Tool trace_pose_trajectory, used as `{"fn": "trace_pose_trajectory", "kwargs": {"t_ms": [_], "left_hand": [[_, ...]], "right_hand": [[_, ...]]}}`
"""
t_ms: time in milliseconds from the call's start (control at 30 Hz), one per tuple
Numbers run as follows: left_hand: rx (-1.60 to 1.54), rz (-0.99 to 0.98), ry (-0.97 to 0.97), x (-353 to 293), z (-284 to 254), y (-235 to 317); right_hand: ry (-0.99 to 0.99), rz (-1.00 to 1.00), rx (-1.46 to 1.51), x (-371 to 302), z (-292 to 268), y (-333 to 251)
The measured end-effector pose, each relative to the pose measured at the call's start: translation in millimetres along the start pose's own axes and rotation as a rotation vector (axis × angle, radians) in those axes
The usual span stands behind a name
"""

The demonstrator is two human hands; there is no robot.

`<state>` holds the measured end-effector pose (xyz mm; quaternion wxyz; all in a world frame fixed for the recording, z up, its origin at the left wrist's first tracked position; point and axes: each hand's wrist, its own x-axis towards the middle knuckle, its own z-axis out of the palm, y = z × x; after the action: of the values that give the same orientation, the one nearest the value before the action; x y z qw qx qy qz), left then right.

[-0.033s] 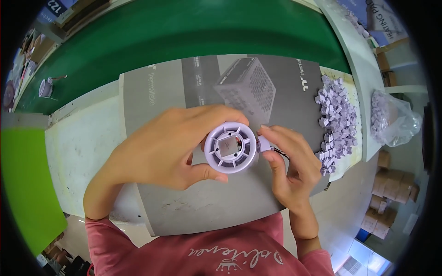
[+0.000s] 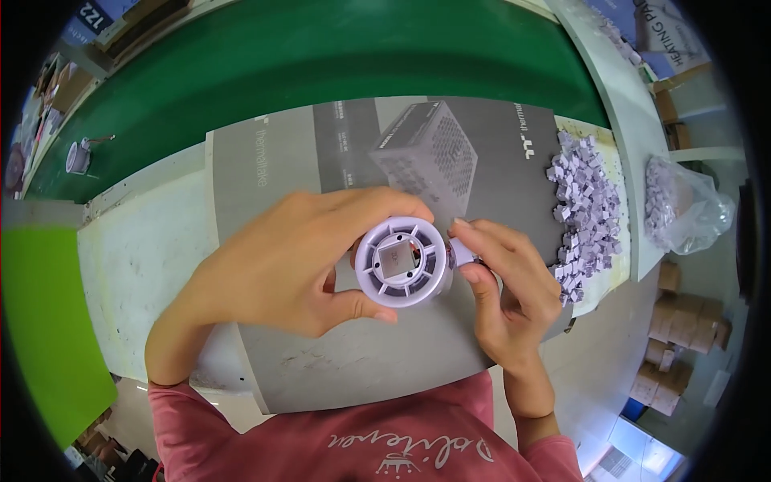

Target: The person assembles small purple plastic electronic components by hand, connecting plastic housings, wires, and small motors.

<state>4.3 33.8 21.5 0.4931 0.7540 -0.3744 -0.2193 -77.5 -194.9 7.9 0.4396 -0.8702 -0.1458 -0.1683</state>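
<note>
Between thumb and fingers, my left hand [image 2: 305,265] grips a round lilac housing [image 2: 440,273] with spokes, like a small fan. A square silvery plate [image 2: 396,260] sits at its centre, with a bit of red wire beside it. My right hand [image 2: 514,289] pinches a small lilac block [image 2: 462,252] against the housing's right side. Dark wires show by the right fingertips; where they run is hidden by that hand. Both hands are above a grey printed cardboard sheet [image 2: 321,369].
Many small lilac pieces [image 2: 586,217] lie heaped at the sheet's right edge. Beyond them is a clear plastic bag [image 2: 683,205] of similar pieces. A similar lilac part [image 2: 78,157] with a wire stands on the green surface [image 2: 321,56] at far left. Cardboard boxes [image 2: 683,325] are stacked lower right.
The round housing has tilted slightly and shifted a little down and left in my left hand. The wires by my right hand show less. Both hands stay nearly in place.
</note>
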Motion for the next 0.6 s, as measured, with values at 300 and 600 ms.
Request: {"fn": "trace_pose_trajectory", "kwargs": {"t_ms": [300,600], "left_hand": [[-0.11,0.006,0.06,-2.0,8.0,11.3],[-0.112,0.071,0.207,-3.9,17.8,25.0]], "right_hand": [[0.084,-0.007,0.037,0.5,-6.1,-15.0],[0.091,-0.083,0.0,3.3,-12.7,-23.6]]}}
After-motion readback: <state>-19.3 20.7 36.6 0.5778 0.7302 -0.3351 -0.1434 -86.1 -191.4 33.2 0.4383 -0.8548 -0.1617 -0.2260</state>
